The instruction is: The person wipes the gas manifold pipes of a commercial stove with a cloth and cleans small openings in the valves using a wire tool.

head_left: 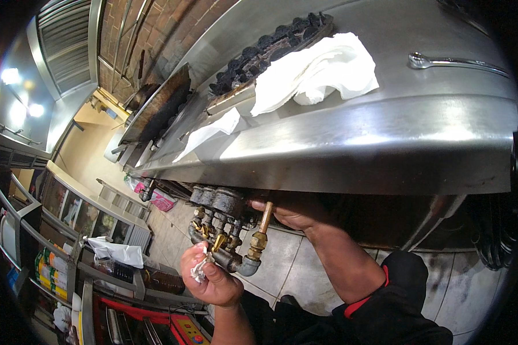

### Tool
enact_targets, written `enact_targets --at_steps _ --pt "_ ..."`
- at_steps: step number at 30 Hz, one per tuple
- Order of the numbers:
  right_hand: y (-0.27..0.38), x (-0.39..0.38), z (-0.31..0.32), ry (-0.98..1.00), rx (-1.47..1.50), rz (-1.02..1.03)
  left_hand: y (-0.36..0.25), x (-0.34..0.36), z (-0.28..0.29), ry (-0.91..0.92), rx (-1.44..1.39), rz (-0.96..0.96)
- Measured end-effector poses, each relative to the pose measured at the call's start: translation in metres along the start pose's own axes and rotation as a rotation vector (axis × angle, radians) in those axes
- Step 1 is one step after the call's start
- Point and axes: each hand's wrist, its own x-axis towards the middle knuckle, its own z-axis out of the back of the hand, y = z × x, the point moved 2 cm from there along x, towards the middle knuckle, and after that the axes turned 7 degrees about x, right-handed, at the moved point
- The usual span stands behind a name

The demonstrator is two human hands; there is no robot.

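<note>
Pinching crumpled paper (199, 270), left hand (215, 280) sits near valves (219, 242), apart from right hand (294, 214), partly behind pipe (265, 218); right grip: cannot tell.

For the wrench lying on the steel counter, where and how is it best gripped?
Probably mid-shaft, from above, pinching across its narrow width: the wrench lies flat on the steel counter, its slim shaft bare, nothing visible resting on it. Its rounded end points toward the white paper towels; the opposite end runs into the picture's dark rim, so I cannot judge that end.
</note>
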Motion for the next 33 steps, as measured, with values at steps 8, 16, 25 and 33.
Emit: enact_targets --at_steps 8,16,25,33 --pt "-0.0029 -0.002 -0.0001 -0.069 -0.196 -0.047 -0.0009 0.0015 -0.0001 -0.006 0.031 -0.024" --pt "-0.0057 0.0029 0.0036 -0.057 -0.17 0.049 -0.0011 0.0007 -0.0009 -0.014 0.01 -0.02" --pt "-0.0046 -0.0001 -0.0002 -0.056 0.055 -0.02 -0.0007 -0.0006 -0.0013 -0.034 0.037 -0.018" --pt "-0.0074 0.0013 0.0061 -0.091 -0.181 -0.196 0.0002 -0.0006 -0.0011 -0.002 0.023 -0.004"
